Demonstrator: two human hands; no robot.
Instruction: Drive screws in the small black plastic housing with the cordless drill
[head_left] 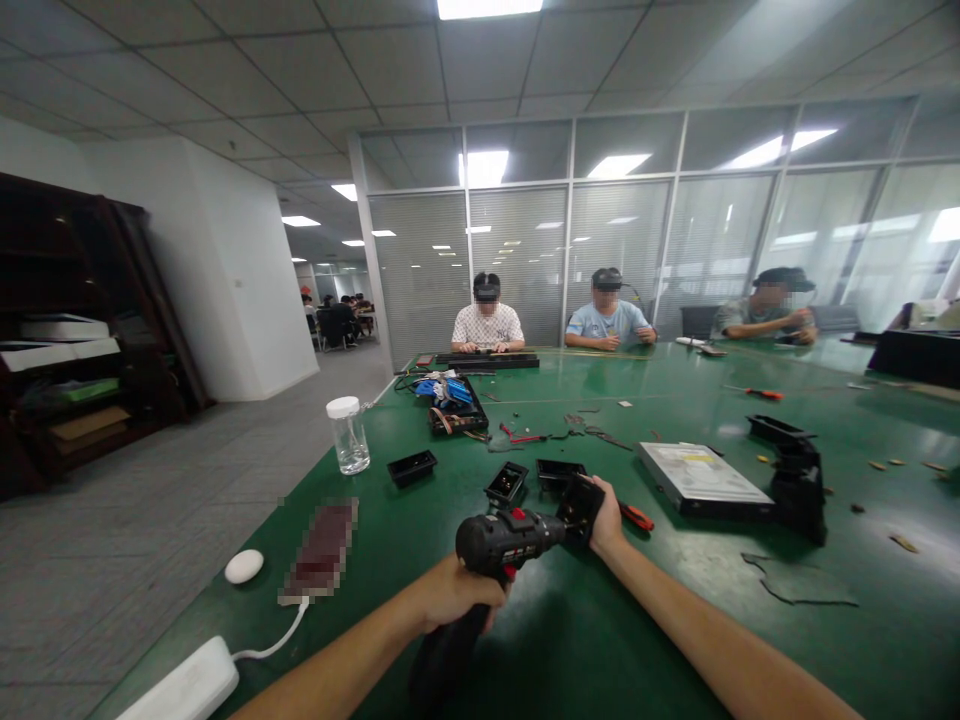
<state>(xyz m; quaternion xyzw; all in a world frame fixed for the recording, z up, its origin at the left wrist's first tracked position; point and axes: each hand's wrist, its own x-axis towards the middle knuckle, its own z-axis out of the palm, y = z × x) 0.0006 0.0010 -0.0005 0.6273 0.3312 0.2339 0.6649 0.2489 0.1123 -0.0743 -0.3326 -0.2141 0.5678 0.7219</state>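
My left hand (469,592) is wrapped round the handle of a black cordless drill (504,540) with red details. The drill points right, its bit end at a black plastic housing (579,508). My right hand (608,518) grips that housing by its right side, tilted above the green table (600,620). Whether the bit touches a screw inside cannot be made out. Just beyond lie two similar black housings, one open-topped (506,484) and one partly behind the held one (556,472). Another black housing (412,468) rests farther left. An orange-handled tool (636,516) lies right of my right hand.
A silver disc drive (703,478) and a curved black part (799,490) lie to the right. On the left stand a clear jar (349,436), a white oval case (244,567) and a white power bank (187,685). Wires (450,390) and co-workers are across the table.
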